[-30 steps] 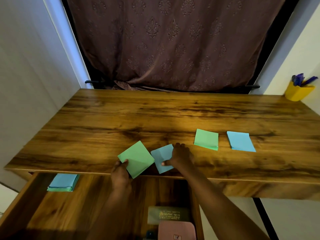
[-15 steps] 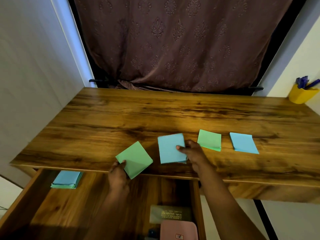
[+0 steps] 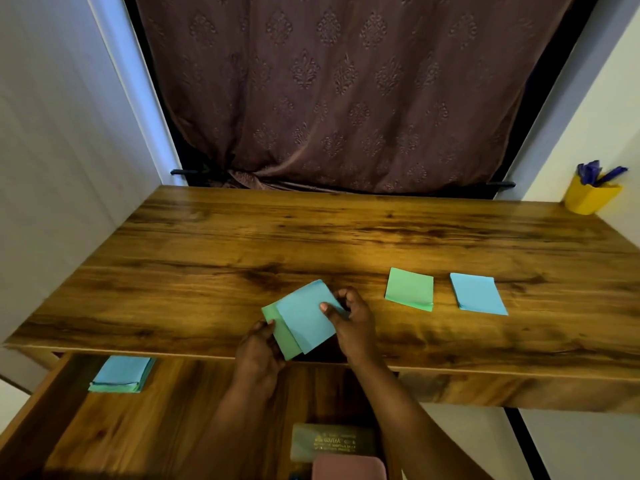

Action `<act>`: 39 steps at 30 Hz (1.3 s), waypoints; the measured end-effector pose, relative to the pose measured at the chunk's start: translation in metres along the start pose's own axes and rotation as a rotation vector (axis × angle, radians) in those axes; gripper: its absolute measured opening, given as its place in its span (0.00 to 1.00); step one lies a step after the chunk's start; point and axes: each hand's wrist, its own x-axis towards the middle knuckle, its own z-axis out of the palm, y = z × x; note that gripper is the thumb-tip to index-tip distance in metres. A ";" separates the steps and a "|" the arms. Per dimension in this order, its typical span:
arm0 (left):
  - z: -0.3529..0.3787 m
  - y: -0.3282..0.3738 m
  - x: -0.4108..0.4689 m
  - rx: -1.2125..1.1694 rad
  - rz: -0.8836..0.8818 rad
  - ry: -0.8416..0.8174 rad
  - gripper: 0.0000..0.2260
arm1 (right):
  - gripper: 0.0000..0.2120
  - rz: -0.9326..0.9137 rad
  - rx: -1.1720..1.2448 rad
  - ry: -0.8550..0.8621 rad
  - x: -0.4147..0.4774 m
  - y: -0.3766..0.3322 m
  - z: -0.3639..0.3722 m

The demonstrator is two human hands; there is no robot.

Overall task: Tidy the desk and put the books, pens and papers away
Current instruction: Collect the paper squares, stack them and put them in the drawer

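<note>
A paper stack [image 3: 121, 374] is lying in the open drawer [image 3: 138, 431]. The left hand [image 3: 259, 353] is gripping a green sheet [image 3: 284, 337]. The right hand [image 3: 355, 322] is pinching a blue sheet [image 3: 304, 317] that is overlapping the green one at the desk [image 3: 311, 237] edge. A green pad [image 3: 409, 289] and a blue pad [image 3: 478, 294] are lying rightward, with a yellow pen cup [image 3: 588, 199] beyond.

Desk left and back: open brown wood-grain desk top [image 3: 207, 258], room for a hand to sweep.
Desk right: a flat green square paper pad [image 3: 409, 289] and a light-blue square paper pad [image 3: 478, 293] lie apart, with a bare strip between them.
Far right corner: a yellow pen cup [image 3: 590, 197] stands by the wall.
Front middle: the left hand [image 3: 258, 355] and right hand [image 3: 353, 323] hold a second green pad [image 3: 284, 337] and a second blue pad [image 3: 304, 315] above the drawer mouth.
Open wooden drawer [image 3: 104, 438]: a blue-and-green pad stack [image 3: 121, 374] lies back left, a dark flat case [image 3: 332, 443] and a pink case [image 3: 348, 467] lie right, with bare floor between.
</note>
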 end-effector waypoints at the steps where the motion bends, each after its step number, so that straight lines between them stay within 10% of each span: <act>1: 0.000 -0.001 0.000 -0.005 0.004 0.005 0.09 | 0.09 0.000 0.057 0.039 0.000 0.000 -0.001; 9: -0.004 0.001 0.003 -0.042 0.033 0.111 0.07 | 0.08 0.117 0.860 0.073 0.028 -0.038 -0.040; 16: 0.024 0.004 -0.005 -0.036 0.061 -0.007 0.08 | 0.14 0.079 0.013 0.049 0.004 -0.004 -0.002; 28: 0.029 -0.003 -0.004 0.096 0.208 0.025 0.05 | 0.28 -0.018 -0.227 -0.018 -0.006 0.004 -0.001; 34: 0.028 0.010 0.006 0.532 0.609 -0.204 0.06 | 0.14 -0.060 -0.191 0.013 0.014 -0.015 -0.033; 39: 0.012 0.006 0.033 1.110 0.738 -0.072 0.15 | 0.11 -0.083 -0.365 0.017 0.021 0.009 -0.042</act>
